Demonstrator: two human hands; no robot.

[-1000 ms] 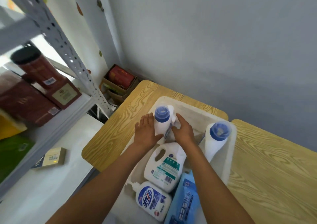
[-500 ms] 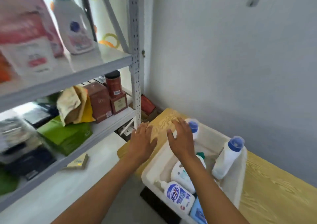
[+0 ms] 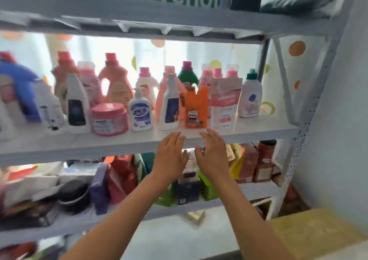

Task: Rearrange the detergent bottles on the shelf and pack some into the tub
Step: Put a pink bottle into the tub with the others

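Several detergent bottles stand on the white middle shelf [image 3: 119,142] of a grey metal rack. Among them are an orange bottle [image 3: 196,108], a white pump bottle with a blue label [image 3: 140,112], a tall white bottle with a dark label [image 3: 170,104], a pink-and-white refill pouch [image 3: 225,104] and a pink tub-shaped jar [image 3: 108,119]. My left hand [image 3: 171,156] and my right hand [image 3: 212,154] are raised side by side just below the shelf edge, under the orange bottle. Both are empty with fingers relaxed. The tub is out of view.
A lower shelf [image 3: 199,206] is crowded with boxes, packets and dark pans. An upper shelf [image 3: 139,17] carries a green-lettered box. The rack's right post [image 3: 294,160] stands by the grey wall. A wooden table corner [image 3: 310,232] shows at the lower right.
My view has swung up from the tub on the table to the rack. Both hands let go of the blue-capped bottle in the tub and rose empty to the middle shelf.
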